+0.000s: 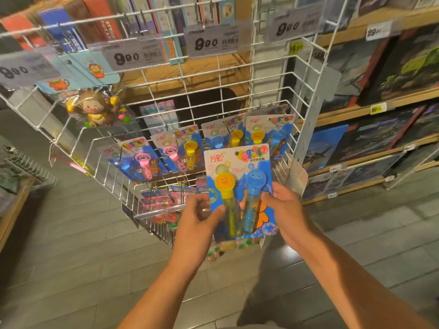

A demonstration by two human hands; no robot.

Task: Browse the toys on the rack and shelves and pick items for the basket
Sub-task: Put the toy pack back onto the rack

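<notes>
price tag (22,70) cut off at left edge, barcode print (229,41) blurred

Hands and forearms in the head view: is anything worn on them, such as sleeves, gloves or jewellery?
Both forearms are bare as far as the frame shows: no sleeves, gloves or watch. The left hand has what looks like a thin ring on one finger. The right hand shows nothing worn.

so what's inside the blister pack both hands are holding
Two bubble wands: a yellow duck-topped wand and a blue round-faced wand. The left hand and right hand cover the card's side edges.
</notes>
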